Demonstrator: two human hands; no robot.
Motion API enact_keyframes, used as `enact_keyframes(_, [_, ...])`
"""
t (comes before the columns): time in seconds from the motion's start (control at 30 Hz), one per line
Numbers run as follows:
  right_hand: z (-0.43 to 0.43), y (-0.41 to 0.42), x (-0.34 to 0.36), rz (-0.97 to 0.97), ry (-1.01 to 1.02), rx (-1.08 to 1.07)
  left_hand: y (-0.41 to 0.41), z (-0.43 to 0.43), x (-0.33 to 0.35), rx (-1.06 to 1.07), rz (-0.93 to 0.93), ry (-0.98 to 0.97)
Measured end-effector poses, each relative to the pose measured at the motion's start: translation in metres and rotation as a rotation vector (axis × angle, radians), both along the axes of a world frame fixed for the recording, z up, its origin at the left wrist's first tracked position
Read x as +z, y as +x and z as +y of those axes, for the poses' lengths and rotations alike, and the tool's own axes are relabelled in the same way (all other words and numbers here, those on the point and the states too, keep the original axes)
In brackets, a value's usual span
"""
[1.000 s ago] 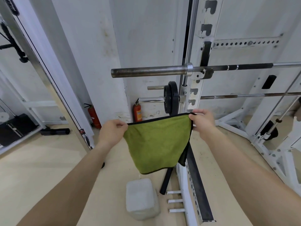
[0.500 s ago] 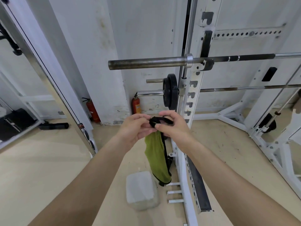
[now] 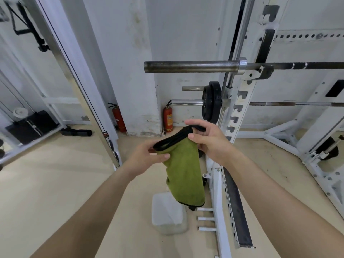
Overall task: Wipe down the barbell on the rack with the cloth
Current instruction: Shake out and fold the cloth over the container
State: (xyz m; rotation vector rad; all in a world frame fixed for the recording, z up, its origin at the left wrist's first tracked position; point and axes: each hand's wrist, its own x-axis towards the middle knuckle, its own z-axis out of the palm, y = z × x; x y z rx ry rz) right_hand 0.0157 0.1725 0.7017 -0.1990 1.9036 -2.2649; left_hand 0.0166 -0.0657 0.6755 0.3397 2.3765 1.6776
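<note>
A green cloth (image 3: pixel 183 174) with a black hem hangs folded lengthwise in front of me. My left hand (image 3: pixel 147 157) pinches its upper left edge, and my right hand (image 3: pixel 208 142) holds the black hem at the top right. The barbell (image 3: pixel 191 66) rests on the white rack (image 3: pixel 247 94) above the hands, its bare dull sleeve pointing left and its thinner shaft running off to the right. Neither hand touches the bar.
A lower bar with black plates (image 3: pixel 212 103) sits just beyond my right hand. A pale plastic jug (image 3: pixel 168 214) stands on the floor under the cloth. A red fire extinguisher (image 3: pixel 168 118) leans at the wall. A large mirror (image 3: pixel 37 90) fills the left.
The cloth went from spread wide between both hands to folded in half. The hands, brought together half a second ago, have parted slightly. The view has moved closer to the rack.
</note>
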Motion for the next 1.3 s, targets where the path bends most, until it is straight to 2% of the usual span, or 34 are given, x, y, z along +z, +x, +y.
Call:
enact_keyframes(0.07, [-0.003, -0.01, -0.008, -0.017, 0.051, -0.023, -0.005, -0.009, -0.004, 0.075, -0.026, 0.128])
enact_keyframes(0.13, [-0.005, -0.022, -0.022, -0.031, 0.17, -0.082, -0.014, -0.018, -0.012, 0.135, -0.038, 0.133])
enact_keyframes(0.23, [-0.011, -0.047, -0.056, -0.101, 0.33, -0.148, -0.035, -0.026, -0.042, 0.119, -0.089, 0.038])
enact_keyframes(0.33, [-0.024, -0.075, -0.11, -0.177, 0.417, -0.14, -0.064, -0.03, -0.097, 0.109, -0.047, -0.185])
enact_keyframes(0.43, [-0.041, -0.108, -0.182, -0.25, 0.47, -0.155, -0.092, -0.034, -0.167, 0.16, -0.055, -0.368])
enact_keyframes(0.57, [-0.064, -0.159, -0.294, -0.281, 0.512, -0.179, -0.139, -0.041, -0.279, 0.243, -0.147, -0.413])
enact_keyframes(0.7, [-0.076, -0.193, -0.412, -0.27, 0.518, -0.197, -0.178, -0.043, -0.388, 0.322, -0.09, -0.496])
enact_keyframes(0.8, [-0.075, -0.191, -0.503, -0.316, 0.515, -0.184, -0.179, -0.044, -0.479, 0.263, -0.059, -0.658])
enact_keyframes(0.9, [-0.073, -0.165, -0.604, -0.405, 0.554, -0.136, -0.151, -0.045, -0.578, 0.184, -0.172, -0.744])
enact_keyframes(1.07, [-0.07, -0.103, -0.744, -0.615, 0.63, -0.022, -0.092, -0.044, -0.713, 0.125, -0.432, -0.746])
enact_keyframes(1.17, [-0.072, -0.101, -0.785, -0.694, 0.621, -0.074, -0.088, -0.043, -0.755, 0.191, -0.517, -0.659])
enact_keyframes(1.3, [-0.088, -0.143, -0.816, -0.661, 0.562, -0.186, -0.119, -0.044, -0.783, 0.353, -0.524, -0.491])
